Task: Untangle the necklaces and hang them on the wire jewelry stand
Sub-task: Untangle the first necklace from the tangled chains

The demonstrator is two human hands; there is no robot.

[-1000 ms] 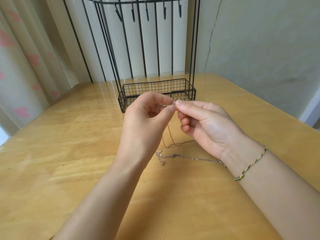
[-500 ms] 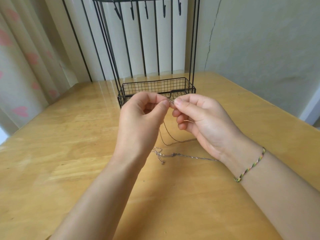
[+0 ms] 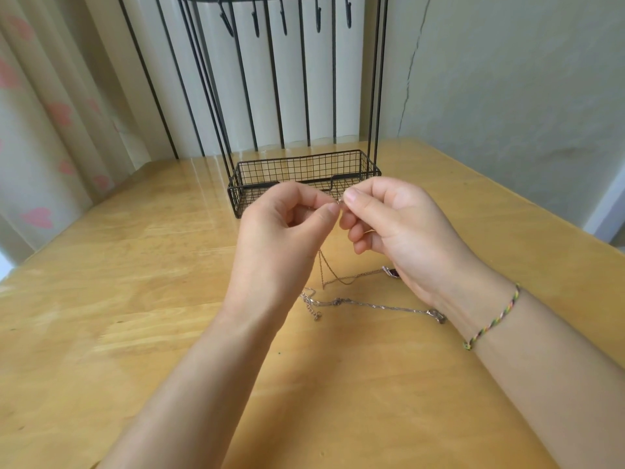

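Grip: left hand and right hand both pinch gold chain at its end, possibly the clasp, mid-frame; it hangs down to tabletop. Below lies silver necklace. Behind hands, upper centre, wire stand.

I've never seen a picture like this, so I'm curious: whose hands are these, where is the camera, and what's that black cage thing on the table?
There is no machine here, just a person. The camera sits on their head and looks down, so you see their own two arms. The left hand and the right hand pinch a thin gold-coloured chain necklace between their fingertips. It hangs down to the yellow wooden table. A second, silvery chain necklace lies flat there. The "cage" is a black wire jewelry stand. It has a mesh basket at its foot and small hooks on top, where necklaces can hang. A braided coloured bracelet is on the right wrist.
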